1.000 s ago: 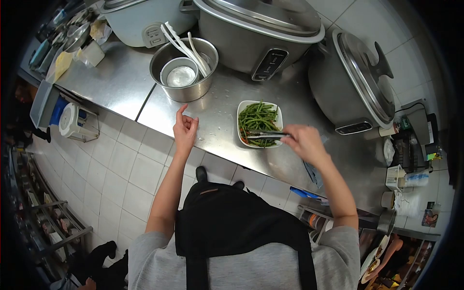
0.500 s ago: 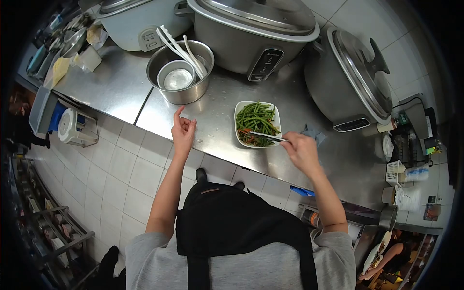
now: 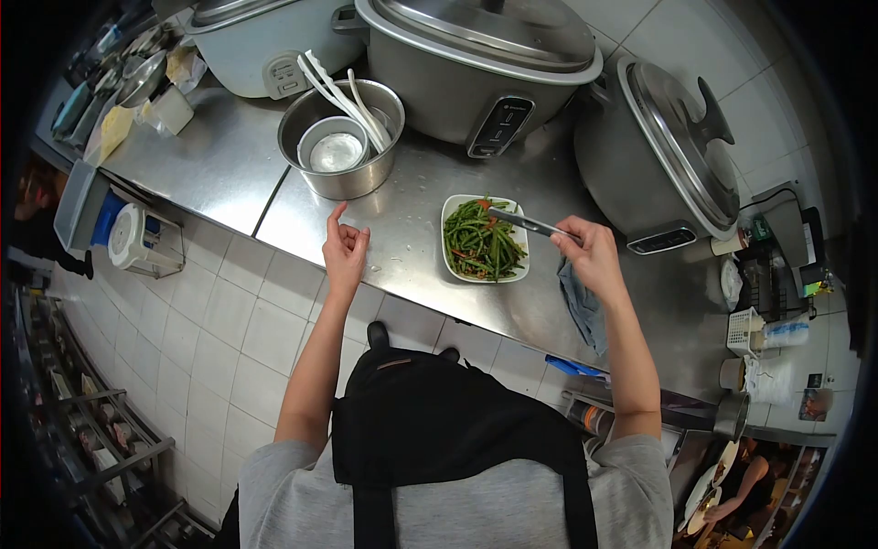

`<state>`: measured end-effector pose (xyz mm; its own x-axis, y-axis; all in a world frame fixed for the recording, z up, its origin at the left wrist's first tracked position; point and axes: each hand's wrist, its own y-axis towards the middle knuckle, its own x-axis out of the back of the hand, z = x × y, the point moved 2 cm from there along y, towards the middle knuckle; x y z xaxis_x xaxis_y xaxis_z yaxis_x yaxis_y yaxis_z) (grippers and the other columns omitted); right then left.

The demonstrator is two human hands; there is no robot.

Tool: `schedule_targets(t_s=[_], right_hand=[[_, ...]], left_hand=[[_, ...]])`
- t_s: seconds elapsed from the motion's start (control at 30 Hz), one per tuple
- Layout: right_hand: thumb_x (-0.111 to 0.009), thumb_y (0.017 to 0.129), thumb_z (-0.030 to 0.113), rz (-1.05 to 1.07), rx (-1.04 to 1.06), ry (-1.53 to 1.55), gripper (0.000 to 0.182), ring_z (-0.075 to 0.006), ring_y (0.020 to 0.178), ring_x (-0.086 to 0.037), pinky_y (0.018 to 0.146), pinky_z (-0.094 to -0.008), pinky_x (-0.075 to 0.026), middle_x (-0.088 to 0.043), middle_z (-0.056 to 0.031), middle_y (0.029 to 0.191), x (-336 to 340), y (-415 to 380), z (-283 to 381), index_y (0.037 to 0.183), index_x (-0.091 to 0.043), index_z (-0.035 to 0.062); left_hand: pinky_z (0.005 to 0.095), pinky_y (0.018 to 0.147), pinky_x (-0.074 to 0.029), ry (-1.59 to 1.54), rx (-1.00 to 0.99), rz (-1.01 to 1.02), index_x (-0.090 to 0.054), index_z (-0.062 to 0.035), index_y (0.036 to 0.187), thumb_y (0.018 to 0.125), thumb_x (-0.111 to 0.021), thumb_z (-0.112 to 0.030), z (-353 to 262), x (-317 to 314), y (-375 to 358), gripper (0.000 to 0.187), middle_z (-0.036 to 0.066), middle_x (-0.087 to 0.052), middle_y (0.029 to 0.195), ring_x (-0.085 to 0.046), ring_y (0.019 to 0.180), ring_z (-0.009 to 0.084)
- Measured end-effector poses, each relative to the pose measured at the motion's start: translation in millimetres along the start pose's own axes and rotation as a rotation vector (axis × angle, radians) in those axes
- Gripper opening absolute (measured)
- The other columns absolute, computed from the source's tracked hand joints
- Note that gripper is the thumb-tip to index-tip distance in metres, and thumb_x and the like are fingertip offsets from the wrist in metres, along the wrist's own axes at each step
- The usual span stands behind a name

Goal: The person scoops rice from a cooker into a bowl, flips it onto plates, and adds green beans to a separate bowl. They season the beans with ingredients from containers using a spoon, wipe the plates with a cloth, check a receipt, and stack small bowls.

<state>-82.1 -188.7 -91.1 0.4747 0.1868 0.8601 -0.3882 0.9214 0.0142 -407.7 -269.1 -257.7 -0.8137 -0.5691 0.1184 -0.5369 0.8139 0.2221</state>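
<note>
A square white dish (image 3: 445,240) of green beans (image 3: 480,242) with reddish bits stands on the steel counter (image 3: 402,220). My right hand (image 3: 588,252), right of the dish, grips metal tongs (image 3: 535,225), whose tips are over the beans at the dish's far side, at a reddish piece. My left hand (image 3: 346,245) is near the counter's front edge, left of the dish, fingers curled but apart and holding nothing. Beyond it stands a steel pot (image 3: 352,182) with a smaller pot (image 3: 336,146) and white utensils (image 3: 329,84) inside.
Large cookers (image 3: 402,59) line the counter's back, another (image 3: 631,165) at the right. A blue-grey cloth (image 3: 582,306) lies beneath my right wrist. A white tub (image 3: 133,240) stands at the left. Another person (image 3: 745,485) is at the lower right, a further person at the far left.
My right hand has moved right and away from me, taking the tong tips from the dish's near-left part to its far side. The cloth shows more. My left hand is almost unchanged.
</note>
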Motion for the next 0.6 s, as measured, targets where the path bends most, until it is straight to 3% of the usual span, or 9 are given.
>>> schedule_targets(t_s=[0.1,0.2,0.23,0.4,0.57,0.6], right_hand=[[-0.063,0.077,0.012,0.008,-0.045,0.136,0.013,-0.0098,0.051,-0.050,0.049,-0.0272,-0.038,-0.056,-0.0047,0.056,-3.7,7.7,-15.7,0.079,-0.062,-0.0005],[-0.065,0.076,0.021,0.091,-0.148,0.072,0.019,-0.0201,0.052,-0.056,0.052,-0.0347,-0.041,-0.060,-0.0094,0.058,-31.8,21.4,-43.2,0.079,-0.064,0.0029],[-0.065,0.076,0.021,0.090,-0.147,0.071,0.019,-0.0201,0.052,-0.056,0.052,-0.0347,-0.041,-0.060,-0.0094,0.058,-38.3,24.0,-47.5,0.079,-0.064,0.0029],[-0.065,0.075,0.024,0.018,0.006,-0.225,0.020,-0.0318,0.061,-0.059,0.058,-0.0424,-0.043,-0.060,-0.0137,0.061,-18.6,21.1,-12.3,0.080,-0.064,0.0044],[-0.064,0.075,0.019,0.031,0.035,-0.337,0.019,-0.0308,0.063,-0.058,0.058,-0.0381,-0.042,-0.058,-0.0141,0.063,-1.3,6.2,3.3,0.086,-0.062,0.0030],[-0.064,0.075,0.019,-0.009,0.159,-0.297,0.019,-0.0309,0.063,-0.058,0.058,-0.0383,-0.042,-0.058,-0.0140,0.063,-2.7,0.7,8.2,0.086,-0.062,0.0029]], left_hand=[[0.0187,0.048,-0.036,-0.002,-0.011,0.003,-0.038,-0.0020,0.127,0.079,-0.058,-0.003,0.3,-0.6,-0.6,0.052,0.001,-0.050,0.059,-0.044,0.051,0.0050],[0.0187,0.048,-0.036,0.000,-0.009,0.000,-0.038,-0.0021,0.127,0.080,-0.058,-0.003,1.2,-1.1,-0.1,0.052,0.001,-0.050,0.059,-0.044,0.051,0.0049],[0.0188,0.048,-0.036,-0.002,0.001,0.002,-0.038,-0.0022,0.127,0.080,-0.058,-0.003,0.8,-1.2,-0.1,0.052,0.001,-0.050,0.059,-0.044,0.051,0.0048],[0.0187,0.048,-0.036,0.013,-0.003,0.003,-0.038,-0.0022,0.127,0.080,-0.058,-0.003,-1.0,-0.6,0.5,0.051,0.001,-0.050,0.060,-0.044,0.051,0.0047],[0.0187,0.048,-0.036,-0.003,0.007,0.004,-0.038,-0.0023,0.127,0.080,-0.058,-0.003,0.5,-0.2,0.4,0.051,0.000,-0.050,0.060,-0.044,0.051,0.0045],[0.0187,0.048,-0.036,-0.004,0.010,0.005,-0.038,-0.0024,0.127,0.080,-0.058,-0.003,0.6,-0.1,0.4,0.052,0.001,-0.050,0.060,-0.044,0.051,0.0044]])
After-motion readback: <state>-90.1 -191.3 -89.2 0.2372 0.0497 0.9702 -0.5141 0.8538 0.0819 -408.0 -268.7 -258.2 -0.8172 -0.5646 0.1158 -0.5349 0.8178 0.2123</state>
